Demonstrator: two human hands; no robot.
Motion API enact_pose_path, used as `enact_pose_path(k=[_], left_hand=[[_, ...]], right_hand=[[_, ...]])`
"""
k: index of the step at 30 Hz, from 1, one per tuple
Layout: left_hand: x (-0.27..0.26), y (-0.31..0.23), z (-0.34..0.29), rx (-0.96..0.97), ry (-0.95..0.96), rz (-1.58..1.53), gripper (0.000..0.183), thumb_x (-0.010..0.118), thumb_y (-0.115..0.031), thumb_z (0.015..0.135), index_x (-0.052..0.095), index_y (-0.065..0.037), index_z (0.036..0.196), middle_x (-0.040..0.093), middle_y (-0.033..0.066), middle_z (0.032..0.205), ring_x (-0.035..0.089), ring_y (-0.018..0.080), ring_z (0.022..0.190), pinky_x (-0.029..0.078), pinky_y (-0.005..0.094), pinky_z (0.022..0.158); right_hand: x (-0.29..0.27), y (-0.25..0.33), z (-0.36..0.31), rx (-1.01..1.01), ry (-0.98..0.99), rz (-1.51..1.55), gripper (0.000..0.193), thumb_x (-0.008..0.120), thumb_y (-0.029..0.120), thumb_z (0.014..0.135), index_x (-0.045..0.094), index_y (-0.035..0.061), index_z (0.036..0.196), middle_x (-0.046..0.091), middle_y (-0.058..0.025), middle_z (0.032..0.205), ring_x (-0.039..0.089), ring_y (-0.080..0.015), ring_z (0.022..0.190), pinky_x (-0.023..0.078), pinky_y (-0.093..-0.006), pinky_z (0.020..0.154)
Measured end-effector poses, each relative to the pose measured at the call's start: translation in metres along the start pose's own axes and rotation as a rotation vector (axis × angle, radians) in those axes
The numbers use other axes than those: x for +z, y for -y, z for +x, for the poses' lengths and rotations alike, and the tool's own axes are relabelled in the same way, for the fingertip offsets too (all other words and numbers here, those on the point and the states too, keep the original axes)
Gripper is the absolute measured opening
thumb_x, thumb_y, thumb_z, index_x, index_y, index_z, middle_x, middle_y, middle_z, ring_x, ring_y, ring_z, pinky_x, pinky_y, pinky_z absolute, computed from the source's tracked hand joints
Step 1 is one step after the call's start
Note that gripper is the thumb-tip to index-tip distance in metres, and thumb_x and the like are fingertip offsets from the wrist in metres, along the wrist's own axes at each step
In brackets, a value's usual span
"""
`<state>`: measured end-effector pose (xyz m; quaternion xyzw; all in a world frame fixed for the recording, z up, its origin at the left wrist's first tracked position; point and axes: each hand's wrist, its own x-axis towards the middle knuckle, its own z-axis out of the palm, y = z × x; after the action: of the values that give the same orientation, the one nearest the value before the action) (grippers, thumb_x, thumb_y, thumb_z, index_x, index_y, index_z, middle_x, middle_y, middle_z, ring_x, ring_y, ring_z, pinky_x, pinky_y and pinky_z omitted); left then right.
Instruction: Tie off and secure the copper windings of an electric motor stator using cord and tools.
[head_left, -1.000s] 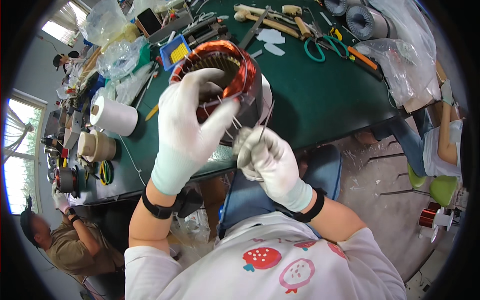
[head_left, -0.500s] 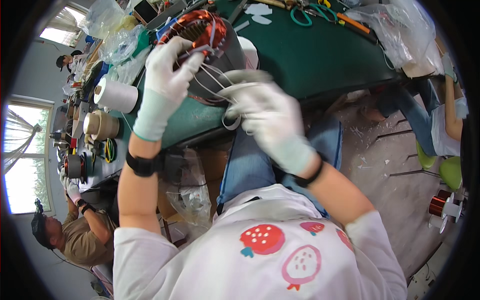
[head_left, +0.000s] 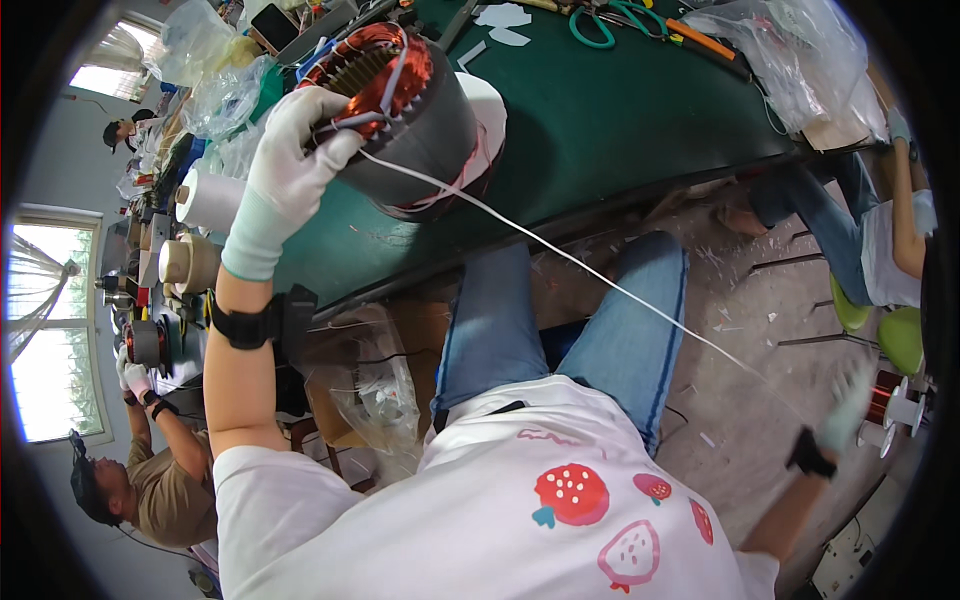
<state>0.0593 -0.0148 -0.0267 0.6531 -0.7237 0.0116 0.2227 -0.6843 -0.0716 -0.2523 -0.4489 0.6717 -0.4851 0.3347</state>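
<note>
A motor stator with a grey cylindrical core and copper windings stands tilted at the table's near edge. My left hand, in a white glove, is closed on its upper rim, with fingers and thumb at the windings. From beside that thumb a white cord runs straight and taut across my lap to the right. At its far end is my right hand, also gloved, stretched out at arm's length. Motion blurs its fingers, but the cord leads into it. A white round piece shows behind the stator.
Green-handled scissors, an orange-handled tool and a plastic bag lie along the green table. White thread stands at left. Copper wire spools are near my right hand. Other people sit left and right.
My right hand has swung from beside the stator far out to the lower right, and the looped cord is drawn out into one straight line. My left hand and the stator have shifted slightly left.
</note>
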Motion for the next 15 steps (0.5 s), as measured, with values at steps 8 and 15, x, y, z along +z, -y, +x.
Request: enact_pose_path(k=[8, 15], left_hand=[[0.000, 0.017, 0.003, -0.011, 0.077, -0.147, 0.038, 0.058, -0.029, 0.097, 0.063, 0.002, 0.120, 0.065, 0.0141, 0.103, 0.062, 0.0232, 0.098, 0.048, 0.0332, 0.092], [-0.016, 0.015, 0.043, -0.062, 0.169, -0.043, 0.029, 0.057, -0.012, 0.094, 0.068, -0.002, 0.119, 0.071, 0.0116, 0.101, 0.067, 0.0183, 0.099, 0.050, 0.0297, 0.090]], right_hand=[[0.391, 0.306, -0.180, 0.217, 1.544, 0.328, 0.039, 0.046, 0.019, 0.102, 0.057, -0.0006, 0.134, 0.062, -0.0047, 0.075, 0.061, -0.0094, 0.058, 0.049, -0.0230, 0.049], [0.443, 0.301, -0.200, 0.566, 1.407, 0.737, 0.032, 0.053, 0.026, 0.103, 0.064, -0.0018, 0.114, 0.065, -0.0065, 0.073, 0.060, -0.0113, 0.056, 0.046, -0.0256, 0.049]])
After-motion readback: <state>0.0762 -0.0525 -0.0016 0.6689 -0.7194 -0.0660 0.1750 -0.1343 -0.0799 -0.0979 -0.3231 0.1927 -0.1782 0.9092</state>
